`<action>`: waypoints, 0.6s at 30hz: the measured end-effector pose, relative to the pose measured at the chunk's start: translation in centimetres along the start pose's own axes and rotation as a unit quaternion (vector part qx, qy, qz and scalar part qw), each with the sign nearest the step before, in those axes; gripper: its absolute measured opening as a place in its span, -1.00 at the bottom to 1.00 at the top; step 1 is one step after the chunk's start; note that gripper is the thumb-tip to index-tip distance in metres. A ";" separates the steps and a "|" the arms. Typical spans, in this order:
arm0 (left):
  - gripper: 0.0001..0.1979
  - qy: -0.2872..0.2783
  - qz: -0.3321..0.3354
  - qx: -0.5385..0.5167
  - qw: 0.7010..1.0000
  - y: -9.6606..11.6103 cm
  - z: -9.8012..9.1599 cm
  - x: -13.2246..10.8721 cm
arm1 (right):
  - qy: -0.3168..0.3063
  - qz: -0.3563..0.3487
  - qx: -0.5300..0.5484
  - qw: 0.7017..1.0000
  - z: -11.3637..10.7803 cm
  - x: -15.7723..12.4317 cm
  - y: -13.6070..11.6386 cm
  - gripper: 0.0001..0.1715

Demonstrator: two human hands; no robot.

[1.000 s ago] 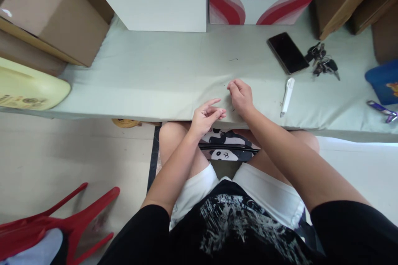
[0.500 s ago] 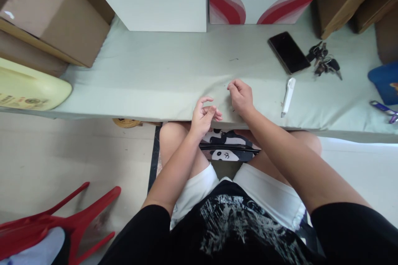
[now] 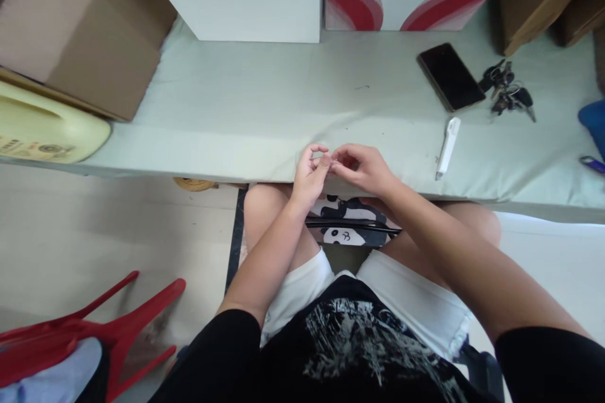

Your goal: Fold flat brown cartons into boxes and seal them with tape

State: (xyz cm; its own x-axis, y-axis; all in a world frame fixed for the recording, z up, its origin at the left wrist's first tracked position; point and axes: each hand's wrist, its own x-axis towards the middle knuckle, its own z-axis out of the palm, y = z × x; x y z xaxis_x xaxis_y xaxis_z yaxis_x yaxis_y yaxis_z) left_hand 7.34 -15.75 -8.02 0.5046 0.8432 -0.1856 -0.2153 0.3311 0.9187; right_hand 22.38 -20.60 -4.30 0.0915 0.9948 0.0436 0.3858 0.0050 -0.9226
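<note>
My left hand (image 3: pixel 309 176) is by the front edge of the cloth-covered table (image 3: pixel 227 132), its thumb and fingers pinched together. From the right, my right hand (image 3: pixel 362 167) meets it with thumb and forefinger closed at the left fingertips. Whatever lies between the fingers is too small to name. Right of the hands, a white utility knife or pen-like tool (image 3: pixel 447 148) rests on the cloth. A thin dark bit (image 3: pixel 362 87) lies on the cloth beyond the hands.
A phone (image 3: pixel 450 77) and a bunch of keys (image 3: pixel 508 88) lie at the right. White and red cartons (image 3: pixel 350 6) stand at the back. Cardboard boxes (image 3: pixel 104 31) and a yellow jug (image 3: pixel 57 129) occupy the left side. A red stool (image 3: pixel 118 334) is on the floor.
My right hand has come down and left from the cloth to my left hand, so their fingertips now meet. The view has shifted slightly.
</note>
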 end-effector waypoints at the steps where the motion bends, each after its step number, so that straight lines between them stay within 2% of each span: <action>1: -0.49 -0.003 -0.005 0.004 1.000 0.1 0.1 -0.1 | 0.014 0.017 0.011 1.000 0.1 -0.1 0.1 -0.72; 5: -0.60 -0.014 -0.051 0.029 0.998 0.8 0.5 -0.6 | 0.061 0.079 0.097 0.990 0.3 -0.3 0.8 -0.75; 8: -0.70 -0.018 -0.046 0.046 0.998 0.7 0.8 -0.7 | 0.079 0.115 0.133 0.981 0.2 -0.3 1.0 -0.76; 13: -0.79 0.029 0.063 0.156 0.985 -0.5 1.0 0.2 | 0.087 0.122 0.135 0.979 -0.1 -0.2 0.9 -0.74; 18: -0.83 0.036 0.218 0.300 0.928 -0.3 0.8 0.9 | 0.094 0.148 0.141 0.974 -0.5 0.3 1.0 -0.64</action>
State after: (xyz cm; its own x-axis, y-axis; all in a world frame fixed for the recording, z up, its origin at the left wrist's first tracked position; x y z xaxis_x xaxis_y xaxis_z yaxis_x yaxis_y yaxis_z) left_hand 8.50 -15.45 -8.19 0.4164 0.8752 0.2463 0.1290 -0.3250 0.9369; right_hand 23.21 -20.39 -5.04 0.3370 0.9210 -0.1953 0.0518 -0.2253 -0.9729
